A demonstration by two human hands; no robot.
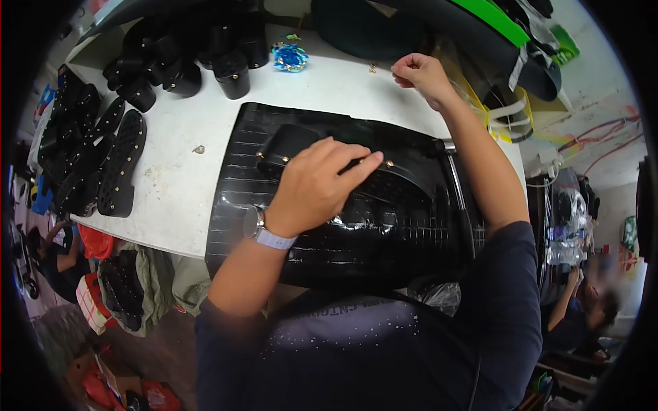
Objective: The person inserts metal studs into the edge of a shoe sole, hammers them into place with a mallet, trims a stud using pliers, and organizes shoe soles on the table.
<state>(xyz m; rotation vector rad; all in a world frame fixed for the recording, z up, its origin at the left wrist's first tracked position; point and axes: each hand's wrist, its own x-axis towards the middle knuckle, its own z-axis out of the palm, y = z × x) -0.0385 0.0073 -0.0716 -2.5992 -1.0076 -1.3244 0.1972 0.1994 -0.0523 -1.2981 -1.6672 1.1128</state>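
A black shoe sole with a thick heel and small gold studs along its edge lies on a glossy black crocodile-patterned sheet. My left hand, with a watch at the wrist, is closed over the middle of this sole and hides part of it. Further back, my right hand hovers over the white table, thumb and fingers pinched together; whatever is between them is too small to make out. Just left of those fingertips sit a few tiny gold studs. A hammer lies on the sheet, right of the sole.
Several black studded soles are piled on the left of the white table. More heeled soles stand at the back, near a shiny blue bundle. A yellow-edged bag is at the right. Other people sit at both sides.
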